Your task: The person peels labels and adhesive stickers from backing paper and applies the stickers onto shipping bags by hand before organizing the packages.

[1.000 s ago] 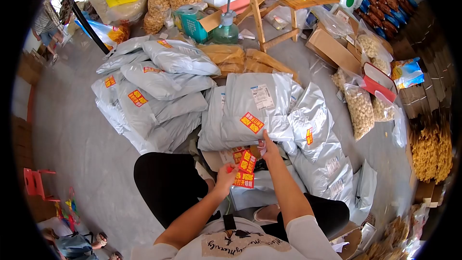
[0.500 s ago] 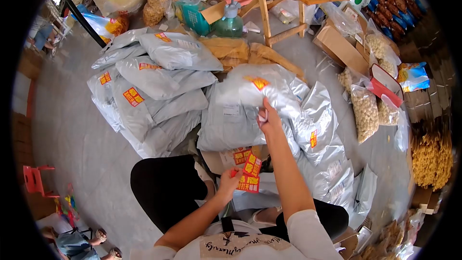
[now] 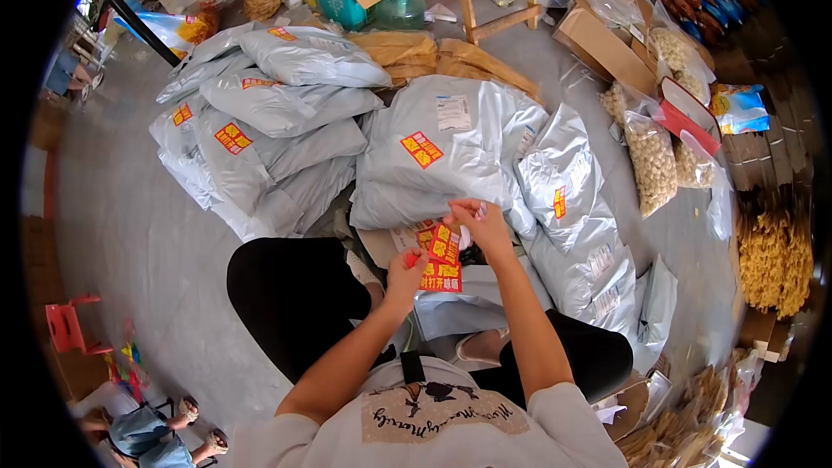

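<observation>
My left hand (image 3: 405, 276) is closed on several red and yellow stickers (image 3: 444, 277) in front of my lap. Close beside their upper edge is my right hand (image 3: 484, 227), thumb and fingers pinched together around a small white scrap (image 3: 482, 211). Whether its fingertips also touch the top sticker I cannot tell. Just beyond both hands lies a large grey plastic mailing bag (image 3: 468, 160), bearing a white printed label (image 3: 452, 113) and a red and yellow sticker (image 3: 421, 150).
Stacked grey bags (image 3: 286, 113) lie to the left, and more bags (image 3: 563, 173) to the right. Behind stand a green spray bottle (image 3: 400, 4) and a wooden stool (image 3: 485, 0). Clear bags of pale snacks (image 3: 650, 156) lie farther right. Another person's legs (image 3: 165, 433) show at lower left.
My right hand has drawn back from the grey bag in front to beside the stickers. That bag's label and sticker now show in different places. My left hand still holds the stickers.
</observation>
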A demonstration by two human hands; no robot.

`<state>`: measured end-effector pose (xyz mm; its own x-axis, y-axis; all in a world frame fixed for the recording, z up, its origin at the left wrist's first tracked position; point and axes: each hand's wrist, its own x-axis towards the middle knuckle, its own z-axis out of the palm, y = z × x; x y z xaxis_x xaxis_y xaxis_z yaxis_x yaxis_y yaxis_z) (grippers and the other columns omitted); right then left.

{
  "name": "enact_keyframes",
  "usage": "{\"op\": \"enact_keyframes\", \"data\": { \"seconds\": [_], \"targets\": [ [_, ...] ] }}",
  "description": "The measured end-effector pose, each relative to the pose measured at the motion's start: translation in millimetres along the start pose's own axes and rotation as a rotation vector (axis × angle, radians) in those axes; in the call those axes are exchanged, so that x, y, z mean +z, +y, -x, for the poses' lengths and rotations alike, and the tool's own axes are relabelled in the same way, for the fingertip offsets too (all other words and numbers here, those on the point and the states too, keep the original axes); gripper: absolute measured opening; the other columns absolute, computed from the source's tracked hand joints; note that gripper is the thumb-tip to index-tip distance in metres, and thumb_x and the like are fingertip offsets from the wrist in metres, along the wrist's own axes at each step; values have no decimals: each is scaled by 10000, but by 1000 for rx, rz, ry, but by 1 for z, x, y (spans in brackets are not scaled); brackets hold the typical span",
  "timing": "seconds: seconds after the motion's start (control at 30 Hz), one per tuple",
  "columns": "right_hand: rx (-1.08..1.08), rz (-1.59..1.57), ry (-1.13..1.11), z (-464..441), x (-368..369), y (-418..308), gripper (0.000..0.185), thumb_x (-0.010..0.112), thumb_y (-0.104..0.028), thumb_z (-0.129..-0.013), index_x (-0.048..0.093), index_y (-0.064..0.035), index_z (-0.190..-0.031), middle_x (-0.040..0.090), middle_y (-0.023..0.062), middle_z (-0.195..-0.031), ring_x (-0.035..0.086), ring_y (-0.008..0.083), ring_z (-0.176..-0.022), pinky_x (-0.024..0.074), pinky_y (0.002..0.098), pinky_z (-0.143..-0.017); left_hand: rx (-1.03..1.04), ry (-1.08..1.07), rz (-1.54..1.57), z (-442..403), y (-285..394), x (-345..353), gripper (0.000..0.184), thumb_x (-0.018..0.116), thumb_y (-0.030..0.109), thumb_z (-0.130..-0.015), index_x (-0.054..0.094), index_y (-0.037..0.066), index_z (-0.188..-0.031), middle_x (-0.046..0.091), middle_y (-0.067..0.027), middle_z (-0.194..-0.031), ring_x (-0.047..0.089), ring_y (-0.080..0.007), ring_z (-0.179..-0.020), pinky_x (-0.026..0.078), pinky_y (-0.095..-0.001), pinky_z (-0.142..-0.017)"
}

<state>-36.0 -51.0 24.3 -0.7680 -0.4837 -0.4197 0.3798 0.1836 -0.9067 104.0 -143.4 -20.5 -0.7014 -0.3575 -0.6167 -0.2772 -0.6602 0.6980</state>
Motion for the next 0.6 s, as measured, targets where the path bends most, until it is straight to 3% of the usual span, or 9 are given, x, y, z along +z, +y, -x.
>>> {"op": "enact_keyframes", "data": {
  "seconds": [0.07, 0.1, 0.17, 0.2, 0.37, 0.5, 0.6],
  "targets": [
    [-266, 302, 11, 20, -7, 15, 180, 626, -136, -752, 629, 23, -835, 649, 94, -778, 618, 168, -662, 471, 262, -587, 52, 37, -128, 1, 0, 1, 49, 526, 47, -831, 553, 7, -826, 557, -4, -728, 510, -55, -642, 420, -199, -599],
    [-268, 302, 18, 35, -6, 13, 180, 626, -136, -752, 629, 23, -835, 649, 94, -778, 618, 168, -662, 471, 262, -587, 52, 30, -131, 1, 0, 2, 49, 526, 47, -831, 553, 7, -826, 557, -4, -728, 510, -55, -642, 420, -199, -599],
    [-405, 788, 114, 67, 3, 4, 143, 619, -140, -739, 645, -29, -826, 634, 118, -766, 618, 244, -689, 478, 312, -601, 83, 13, -200, 3, -2, 2, 49, 536, 59, -834, 544, 11, -845, 565, -15, -748, 540, -81, -658, 442, -212, -605],
    [-469, 821, 153, 75, 8, 9, 130, 611, -153, -735, 642, -56, -816, 605, 114, -757, 589, 304, -672, 474, 363, -603, 83, 5, -202, 4, -4, 2, 49, 536, 59, -834, 544, 11, -845, 565, -15, -748, 540, -81, -658, 442, -212, -605],
    [-483, 927, 218, 94, 25, 18, 124, 619, -141, -734, 642, -59, -825, 583, 90, -756, 574, 276, -638, 453, 355, -554, 344, -33, -371, 9, -8, 2, 34, 563, 19, -780, 575, -12, -781, 576, -19, -697, 518, -75, -628, 426, -220, -593],
    [-562, 906, 270, 99, 31, 26, 113, 619, -132, -724, 634, -62, -812, 570, 85, -736, 569, 274, -623, 452, 360, -548, 362, -30, -450, 15, -4, 1, 39, 577, 14, -758, 579, -19, -779, 585, -41, -680, 525, -94, -622, 431, -241, -593],
    [-541, 909, 287, 103, 36, 26, 109, 619, -120, -715, 631, -60, -804, 566, 83, -729, 567, 273, -613, 452, 358, -543, 436, -72, -544, 12, -11, -7, 59, 555, 26, -804, 584, -13, -837, 583, -18, -710, 529, -68, -630, 424, -202, -580]
  ]
}}
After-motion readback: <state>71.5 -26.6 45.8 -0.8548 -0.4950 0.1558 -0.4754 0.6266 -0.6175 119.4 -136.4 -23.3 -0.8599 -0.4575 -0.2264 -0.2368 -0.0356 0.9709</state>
